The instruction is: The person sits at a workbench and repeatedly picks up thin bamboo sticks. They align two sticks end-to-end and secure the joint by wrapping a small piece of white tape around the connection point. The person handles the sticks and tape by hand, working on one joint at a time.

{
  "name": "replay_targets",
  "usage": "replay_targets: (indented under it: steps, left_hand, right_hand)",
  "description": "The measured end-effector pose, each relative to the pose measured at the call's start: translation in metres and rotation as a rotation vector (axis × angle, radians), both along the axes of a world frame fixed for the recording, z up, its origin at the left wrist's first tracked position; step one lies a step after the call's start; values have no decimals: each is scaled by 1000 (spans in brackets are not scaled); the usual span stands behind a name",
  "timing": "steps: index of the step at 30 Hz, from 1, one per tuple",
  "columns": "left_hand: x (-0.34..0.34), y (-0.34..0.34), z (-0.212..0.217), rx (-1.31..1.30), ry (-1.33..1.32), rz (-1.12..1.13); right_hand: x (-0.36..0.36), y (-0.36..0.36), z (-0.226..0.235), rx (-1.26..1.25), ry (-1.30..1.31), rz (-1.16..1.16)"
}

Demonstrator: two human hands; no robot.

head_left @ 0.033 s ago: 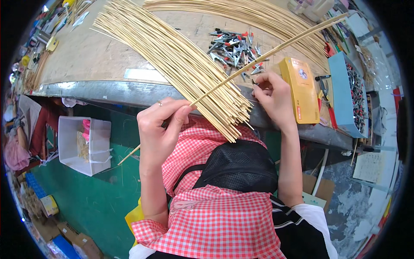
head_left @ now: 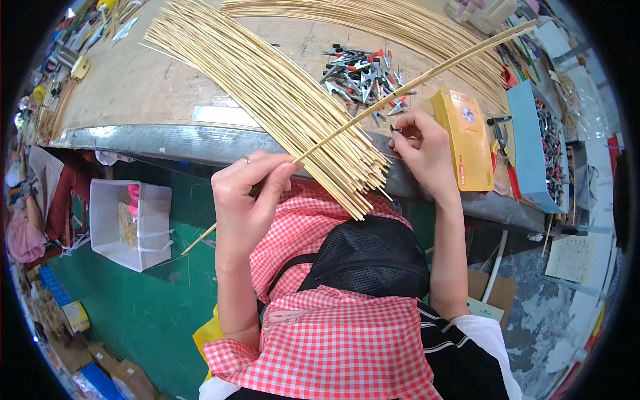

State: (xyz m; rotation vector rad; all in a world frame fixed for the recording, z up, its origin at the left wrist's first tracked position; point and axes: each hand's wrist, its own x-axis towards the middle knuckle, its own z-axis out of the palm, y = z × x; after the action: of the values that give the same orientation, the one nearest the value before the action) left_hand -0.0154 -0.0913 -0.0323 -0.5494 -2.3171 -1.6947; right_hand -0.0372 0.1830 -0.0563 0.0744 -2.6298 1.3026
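My left hand (head_left: 248, 190) pinches a long thin bamboo strip (head_left: 427, 78) between thumb and forefinger. The strip slants up to the far right, and its short tail sticks out past my wrist. Under it lies a thick bundle of bamboo strips (head_left: 267, 100), their near ends jutting over the table edge toward my lap. To the right of those ends, my right hand (head_left: 421, 143) is closed in a pinch on a small alligator clip with a dark end, mostly hidden by the fingers. Just beyond is a loose pile of alligator clips (head_left: 363, 75), silver with red and black ends.
Right of my right hand are a yellow box (head_left: 465, 140), red-handled pliers (head_left: 505, 153) and a blue box (head_left: 530, 143) holding many clips. More strips (head_left: 373, 25) lie across the table's back. A white bin (head_left: 110, 223) stands on the green floor, lower left.
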Motion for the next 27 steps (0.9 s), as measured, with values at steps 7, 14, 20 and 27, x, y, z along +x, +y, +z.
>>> replay_targets:
  steps: [7, 14, 20, 27]
  left_hand:
    - [0, -1, 0, -23, 12, 12]
    - [-1, 3, -3, -38, 76, 45]
    - [3, 9, 3, -57, 139, 91]
    - [6, 15, 2, -32, 169, 89]
  right_hand:
    - [7, 14, 8, 276, 31, 5]
    - [16, -2, 20, -566, -70, 31]
    - [41, -68, 39, -869, -144, 150]
    - [49, -86, 24, -1058, -160, 209]
